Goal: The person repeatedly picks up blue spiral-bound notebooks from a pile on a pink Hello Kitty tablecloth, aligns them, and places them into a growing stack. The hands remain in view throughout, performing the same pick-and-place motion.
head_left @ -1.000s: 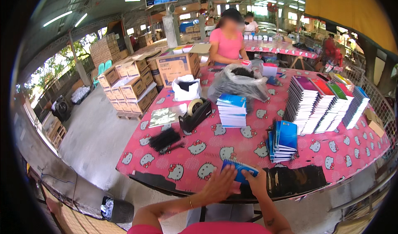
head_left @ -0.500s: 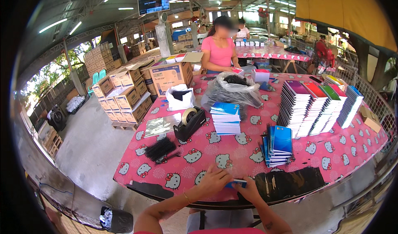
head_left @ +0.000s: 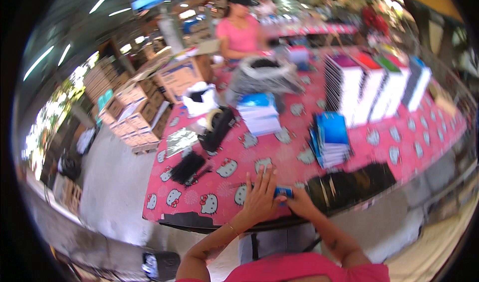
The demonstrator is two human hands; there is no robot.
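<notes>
At the near edge of the table, a small blue notebook (head_left: 284,190) lies between my two hands, partly covered by them. My right hand (head_left: 302,203) is closed on its right end. My left hand (head_left: 260,197) stretches its fingers forward at the notebook's left side, its thumb reaching toward the cover. Beyond my hands to the right, spiral notebooks with blue covers (head_left: 332,127) are piled unevenly. Black binding coils (head_left: 187,166) lie in a bunch to the left. A black tape dispenser (head_left: 217,131) stands behind them, next to some clear plastic sheets (head_left: 181,141).
Blue-covered notebooks (head_left: 259,113) form a stack mid-table, with a clear bag of black coils (head_left: 264,80) behind. Tall multicoloured notebook stacks (head_left: 357,92) stand right. A dark worn patch (head_left: 349,187) marks the front edge. A person in pink (head_left: 242,35) works opposite; cartons (head_left: 134,112) stand left.
The view has tilted and shifted, blurring the surroundings. My left hand's fingers have straightened out and point forward, while my right hand keeps hold of the notebook.
</notes>
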